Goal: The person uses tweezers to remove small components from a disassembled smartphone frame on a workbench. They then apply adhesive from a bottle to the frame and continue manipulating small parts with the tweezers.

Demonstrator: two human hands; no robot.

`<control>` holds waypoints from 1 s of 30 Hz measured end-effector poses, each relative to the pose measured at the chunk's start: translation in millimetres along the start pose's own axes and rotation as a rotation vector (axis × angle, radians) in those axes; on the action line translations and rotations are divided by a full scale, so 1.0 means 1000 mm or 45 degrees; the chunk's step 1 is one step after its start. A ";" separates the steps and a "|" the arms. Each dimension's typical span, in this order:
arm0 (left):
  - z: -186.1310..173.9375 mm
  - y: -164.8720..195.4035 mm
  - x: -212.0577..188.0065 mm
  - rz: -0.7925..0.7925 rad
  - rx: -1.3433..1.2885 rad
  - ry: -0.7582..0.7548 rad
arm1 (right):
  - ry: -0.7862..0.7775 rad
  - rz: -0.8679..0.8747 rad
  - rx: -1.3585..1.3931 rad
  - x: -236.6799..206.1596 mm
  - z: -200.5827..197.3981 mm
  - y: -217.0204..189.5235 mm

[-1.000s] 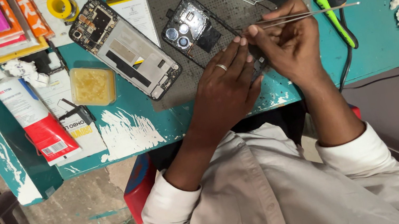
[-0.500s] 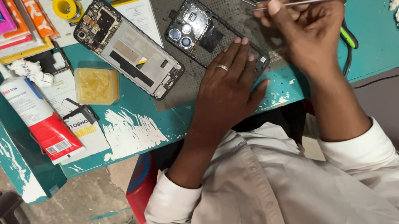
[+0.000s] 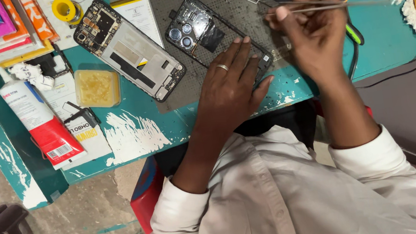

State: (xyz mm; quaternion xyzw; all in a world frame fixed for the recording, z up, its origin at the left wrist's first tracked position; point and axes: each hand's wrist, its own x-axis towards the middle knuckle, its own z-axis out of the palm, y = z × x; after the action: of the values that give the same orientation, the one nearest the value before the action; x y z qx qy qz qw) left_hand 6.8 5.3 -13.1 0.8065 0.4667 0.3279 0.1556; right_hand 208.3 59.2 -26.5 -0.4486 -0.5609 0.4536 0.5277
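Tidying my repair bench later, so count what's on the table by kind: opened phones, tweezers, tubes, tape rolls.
Opened phones: 2, one lying bare, one under the left hand
Tweezers: 1, in the right hand
Tubes: 1
Tape rolls: 1
Total: 5

Left hand [image 3: 228, 88] hides phone frame [image 3: 205, 28] lower end; tweezers [image 3: 323, 4] tips blurred.

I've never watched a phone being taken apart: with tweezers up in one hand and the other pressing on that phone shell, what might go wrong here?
1. The thin metal tweezers in the right hand could drop any tiny part they hold; I cannot see one.
2. The left hand presses the black camera-side phone frame close to the teal table edge; it might slide off.
3. The opened phone body with bare circuit boards lies unprotected nearby.
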 end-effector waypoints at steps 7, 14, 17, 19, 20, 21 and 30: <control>0.000 -0.001 0.001 0.001 0.007 -0.008 | -0.146 -0.085 -0.274 -0.002 0.005 0.001; 0.002 -0.003 -0.001 0.008 -0.017 -0.008 | -0.303 -0.191 -1.121 0.001 0.015 -0.017; 0.003 -0.003 -0.001 0.008 -0.007 -0.013 | -0.435 -0.552 -1.347 0.008 0.016 -0.021; 0.004 -0.003 -0.001 0.004 0.004 -0.014 | -0.548 -0.543 -1.453 0.012 0.013 -0.026; 0.004 -0.003 -0.001 0.002 0.010 -0.013 | -0.603 -0.540 -1.505 0.013 0.012 -0.029; 0.005 -0.003 0.000 0.001 0.014 -0.012 | -0.622 -0.456 -1.468 0.014 0.010 -0.032; 0.009 -0.003 0.000 0.013 0.039 -0.006 | -0.014 -0.153 -0.485 -0.004 -0.014 -0.035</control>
State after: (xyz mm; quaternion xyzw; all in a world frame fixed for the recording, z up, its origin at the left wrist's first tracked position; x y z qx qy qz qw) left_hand 10.9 7.2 -21.3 0.8119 0.4673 0.3194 0.1427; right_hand 221.8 48.7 7.6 -0.5036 -0.6652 0.3094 0.4563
